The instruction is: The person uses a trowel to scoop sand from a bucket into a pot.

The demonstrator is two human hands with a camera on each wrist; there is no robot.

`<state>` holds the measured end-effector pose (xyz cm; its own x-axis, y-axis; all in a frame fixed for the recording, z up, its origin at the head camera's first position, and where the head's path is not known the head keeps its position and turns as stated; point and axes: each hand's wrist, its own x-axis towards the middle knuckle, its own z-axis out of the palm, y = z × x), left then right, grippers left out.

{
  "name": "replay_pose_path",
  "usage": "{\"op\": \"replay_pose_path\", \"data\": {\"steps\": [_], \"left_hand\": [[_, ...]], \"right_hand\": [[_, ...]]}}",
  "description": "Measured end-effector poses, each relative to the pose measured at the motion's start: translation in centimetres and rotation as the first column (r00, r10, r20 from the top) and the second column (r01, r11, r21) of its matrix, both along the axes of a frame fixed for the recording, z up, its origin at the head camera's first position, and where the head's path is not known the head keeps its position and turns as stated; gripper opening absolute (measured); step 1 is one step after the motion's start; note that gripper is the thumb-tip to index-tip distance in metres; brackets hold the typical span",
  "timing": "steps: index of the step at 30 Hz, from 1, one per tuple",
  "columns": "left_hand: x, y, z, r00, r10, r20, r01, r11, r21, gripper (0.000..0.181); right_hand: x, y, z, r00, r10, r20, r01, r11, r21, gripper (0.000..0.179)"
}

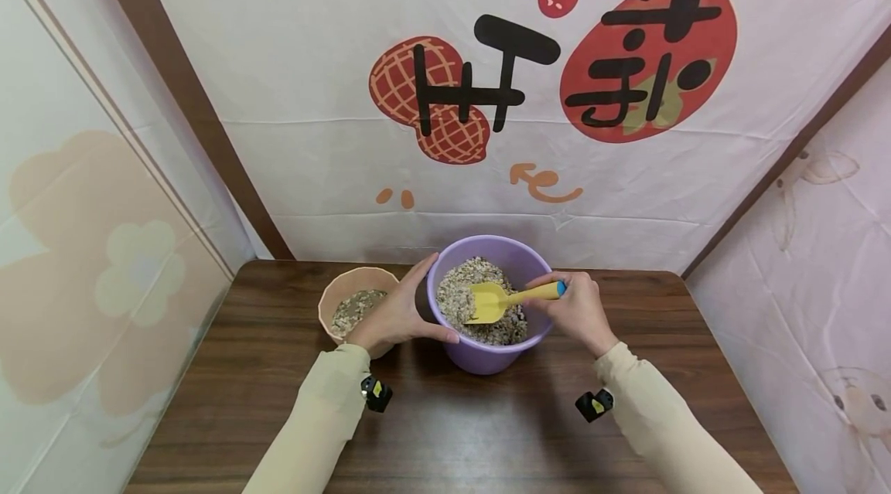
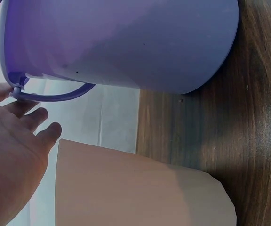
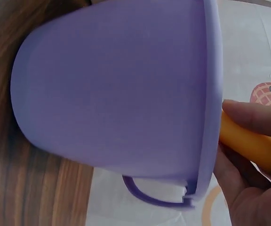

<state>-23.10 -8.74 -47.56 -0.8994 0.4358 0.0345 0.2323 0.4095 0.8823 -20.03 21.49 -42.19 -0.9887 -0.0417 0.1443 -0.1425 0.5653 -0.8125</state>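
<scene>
A purple bucket [image 1: 480, 360] stands on the table, partly filled with a loose grainy mix [image 1: 468, 277] of pale and dark bits. My left hand [image 1: 398, 318] holds the bucket's left side at the rim, thumb toward the front and fingers toward the back. In the left wrist view its fingers lie beside the pivot of the purple handle [image 2: 60, 97]. Inside the bucket, my right hand [image 1: 574, 308] grips a yellow scoop [image 1: 489, 303] by its blue-tipped handle. The scoop's blade rests in the mix. A peach-coloured tub [image 1: 330, 299] with similar mix sits left, partly hidden by my left hand and wrist.
Everything stands on a dark wooden table [image 1: 480, 440], near its back edge. Behind it hangs a white printed cloth [image 1: 313, 92], with further cloth walls at the left and right. Each sleeve carries a small black wrist device [image 1: 377, 393].
</scene>
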Motion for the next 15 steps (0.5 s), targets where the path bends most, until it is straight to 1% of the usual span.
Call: {"op": "replay_pose_path", "data": {"steps": [3, 9, 15], "left_hand": [[0.03, 0.01, 0.0, 1.0, 0.003, 0.007, -0.003, 1.0, 0.002, 0.142], [-0.03, 0.03, -0.19, 1.0, 0.003, 0.008, -0.003, 1.0, 0.016, 0.142], [-0.12, 0.07, -0.31, 1.0, 0.008, 0.003, -0.008, 1.0, 0.021, 0.142]], "right_hand": [[0.02, -0.19, -0.09, 1.0, -0.002, 0.014, 0.002, 1.0, -0.021, 0.023], [0.16, -0.38, -0.29, 0.998, -0.029, 0.058, 0.033, 0.997, -0.07, 0.022], [0.3, -0.91, -0.48, 0.996, -0.039, 0.084, 0.053, 0.984, -0.17, 0.022]]}}
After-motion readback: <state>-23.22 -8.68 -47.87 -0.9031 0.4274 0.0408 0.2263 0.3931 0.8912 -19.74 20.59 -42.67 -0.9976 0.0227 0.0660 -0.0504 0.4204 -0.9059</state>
